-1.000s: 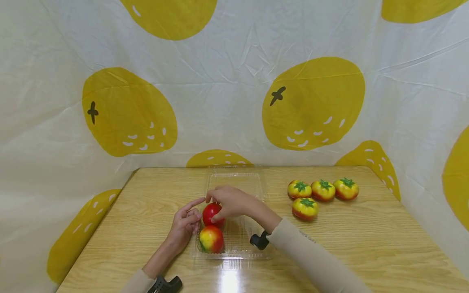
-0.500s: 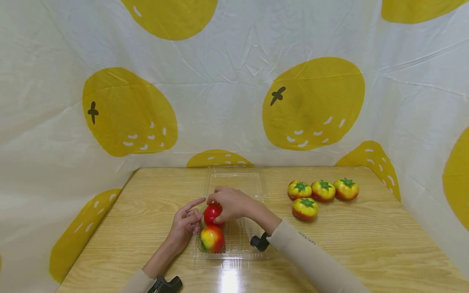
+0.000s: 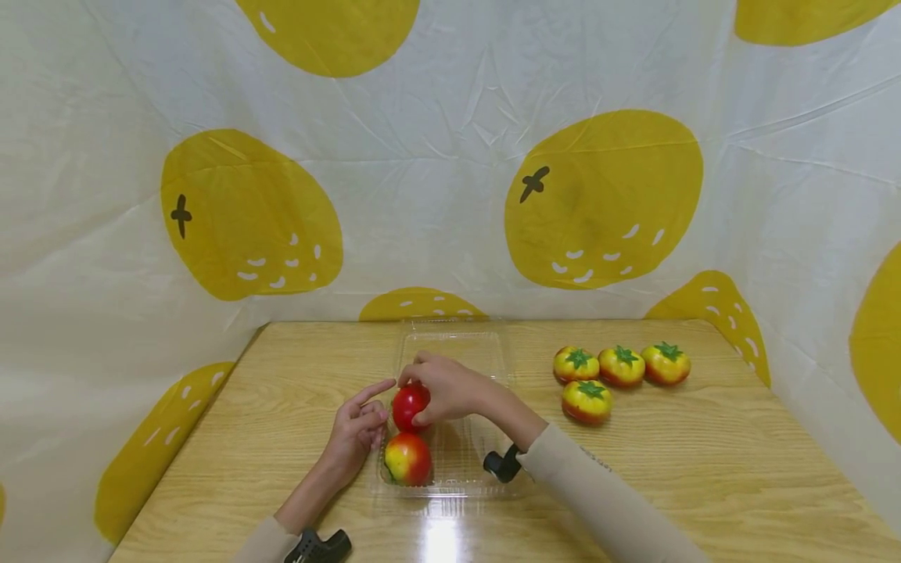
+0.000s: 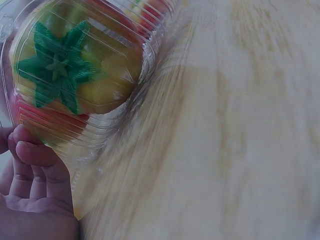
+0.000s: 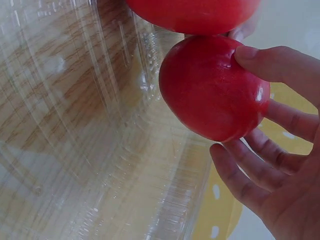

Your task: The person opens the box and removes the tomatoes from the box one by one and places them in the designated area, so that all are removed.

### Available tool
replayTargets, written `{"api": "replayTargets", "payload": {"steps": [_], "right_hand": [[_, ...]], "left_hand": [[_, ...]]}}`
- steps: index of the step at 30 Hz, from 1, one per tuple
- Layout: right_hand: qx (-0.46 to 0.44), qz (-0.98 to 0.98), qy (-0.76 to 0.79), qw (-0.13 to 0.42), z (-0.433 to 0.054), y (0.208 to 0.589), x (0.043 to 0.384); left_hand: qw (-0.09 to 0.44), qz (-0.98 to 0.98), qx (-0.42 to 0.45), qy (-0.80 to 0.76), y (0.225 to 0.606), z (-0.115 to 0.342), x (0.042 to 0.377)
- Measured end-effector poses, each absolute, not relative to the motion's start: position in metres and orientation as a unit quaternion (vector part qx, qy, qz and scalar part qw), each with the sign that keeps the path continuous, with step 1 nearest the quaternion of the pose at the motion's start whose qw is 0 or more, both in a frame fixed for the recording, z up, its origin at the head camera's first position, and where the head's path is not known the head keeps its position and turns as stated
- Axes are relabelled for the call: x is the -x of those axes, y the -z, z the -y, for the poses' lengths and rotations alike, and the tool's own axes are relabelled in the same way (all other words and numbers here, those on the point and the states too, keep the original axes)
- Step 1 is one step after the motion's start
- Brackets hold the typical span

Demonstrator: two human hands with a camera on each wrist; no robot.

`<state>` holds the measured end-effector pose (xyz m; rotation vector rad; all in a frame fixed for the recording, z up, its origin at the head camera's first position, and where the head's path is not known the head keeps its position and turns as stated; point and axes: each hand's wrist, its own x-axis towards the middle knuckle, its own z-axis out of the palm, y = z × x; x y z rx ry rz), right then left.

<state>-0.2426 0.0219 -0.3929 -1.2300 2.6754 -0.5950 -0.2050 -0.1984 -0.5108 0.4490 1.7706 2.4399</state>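
Observation:
In the head view, my right hand (image 3: 446, 389) grips a red tomato (image 3: 411, 407) at the left side of a clear plastic container (image 3: 468, 489). The right wrist view shows the thumb and fingers around this tomato (image 5: 212, 90), which touches another one (image 5: 195, 12). That second tomato, red and yellow (image 3: 408, 460), lies on its side in the container's near left corner. My left hand (image 3: 350, 432) pinches the container's left edge, index finger extended. Through the clear wall, the left wrist view shows a tomato's green star-shaped leaf (image 4: 57, 70).
Several more yellow-red tomatoes (image 3: 622, 366) with green tops stand at the right of the wooden table (image 3: 704, 469). The container's lid (image 3: 454, 348) lies folded back behind it. A patterned cloth (image 3: 422, 195) hangs beyond the table's far edge.
My right hand and the tomato it grips have shifted slightly away from me and up. The near tomato has barely moved. My left hand stays in place.

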Motion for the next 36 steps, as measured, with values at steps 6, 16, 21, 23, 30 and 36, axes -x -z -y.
{"api": "replayTargets", "payload": {"steps": [6, 16, 21, 23, 30, 36], "right_hand": [[0.410, -0.883, 0.216, 0.070, -0.0251, 0.3909, 0.2430], [0.425, -0.875, 0.223, 0.073, -0.0267, 0.3888, 0.2437], [0.430, -0.869, 0.235, 0.070, -0.0283, 0.3868, 0.2433], [0.430, -0.868, 0.239, 0.069, -0.0291, 0.3862, 0.2430], [0.421, -0.871, 0.243, 0.066, -0.0304, 0.3855, 0.2420], [0.415, -0.876, 0.238, 0.059, -0.0301, 0.3850, 0.2411]], "left_hand": [[0.048, -0.582, -0.148, -0.798, 0.5109, 0.1992, 0.2057], [0.054, -0.573, -0.157, -0.803, 0.5106, 0.1987, 0.2046], [0.054, -0.572, -0.154, -0.804, 0.5100, 0.1982, 0.2038], [0.053, -0.571, -0.156, -0.804, 0.5097, 0.1982, 0.2038], [0.052, -0.574, -0.160, -0.801, 0.5089, 0.1985, 0.2034], [0.050, -0.575, -0.147, -0.803, 0.5086, 0.1982, 0.2031]]}}
